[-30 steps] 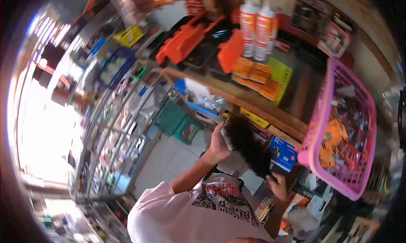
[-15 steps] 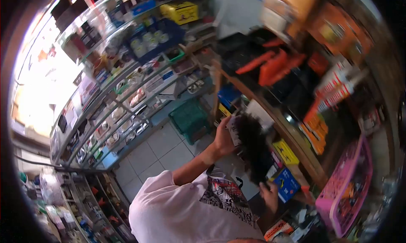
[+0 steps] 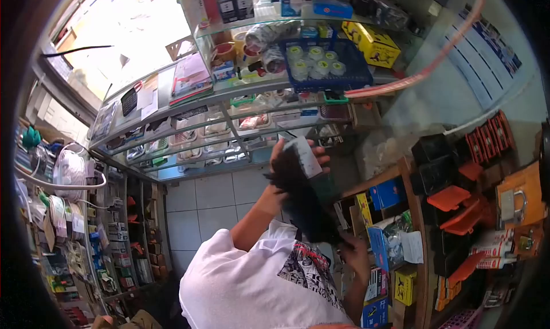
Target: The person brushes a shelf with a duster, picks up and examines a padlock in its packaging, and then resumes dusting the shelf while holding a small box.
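A long black bristly item, like a brush or duster head, is held slantwise in front of my chest. A white label or card sits at its upper end. My left hand is wrapped round that end from behind, with fingertips showing past the label's right edge. My right hand is closed on the lower end, its fingers partly hidden by the dark bristles. The exact kind of the item cannot be made out.
Ahead stands a glass display counter with a blue basket of round tubs and a yellow box. To the right is a wooden shelf with boxes and black-and-orange bins. Stocked shelves line the left.
My view has swung left, bringing the display counter to the middle. The black item stays in both hands, and its labelled end has moved left and slightly up in view.
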`<state>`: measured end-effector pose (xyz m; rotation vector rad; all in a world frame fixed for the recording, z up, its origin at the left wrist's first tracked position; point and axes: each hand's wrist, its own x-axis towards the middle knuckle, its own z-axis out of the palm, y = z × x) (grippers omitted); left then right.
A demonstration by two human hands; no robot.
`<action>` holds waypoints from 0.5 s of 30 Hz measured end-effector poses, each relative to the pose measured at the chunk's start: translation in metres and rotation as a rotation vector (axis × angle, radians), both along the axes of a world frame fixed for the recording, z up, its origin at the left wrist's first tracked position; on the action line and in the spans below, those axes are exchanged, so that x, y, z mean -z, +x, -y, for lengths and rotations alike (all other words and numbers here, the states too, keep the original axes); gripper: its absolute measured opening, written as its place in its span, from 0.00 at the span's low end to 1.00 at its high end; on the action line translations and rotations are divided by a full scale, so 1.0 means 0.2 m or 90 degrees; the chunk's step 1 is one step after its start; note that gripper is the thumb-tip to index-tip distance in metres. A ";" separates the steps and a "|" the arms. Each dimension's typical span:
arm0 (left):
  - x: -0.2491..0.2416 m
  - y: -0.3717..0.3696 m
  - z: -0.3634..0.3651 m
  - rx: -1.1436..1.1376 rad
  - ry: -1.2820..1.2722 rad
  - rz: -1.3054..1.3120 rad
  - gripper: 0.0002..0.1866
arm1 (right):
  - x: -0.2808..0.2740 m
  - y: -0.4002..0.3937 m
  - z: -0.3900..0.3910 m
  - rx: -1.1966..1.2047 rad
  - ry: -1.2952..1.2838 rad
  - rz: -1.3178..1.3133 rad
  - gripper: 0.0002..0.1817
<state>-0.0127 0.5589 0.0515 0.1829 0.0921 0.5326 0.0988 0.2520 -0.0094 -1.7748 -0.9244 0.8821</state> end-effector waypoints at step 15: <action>-0.15 -0.25 -0.13 -0.114 0.073 0.135 0.38 | -0.13 -0.09 -0.31 0.062 0.080 -0.010 0.06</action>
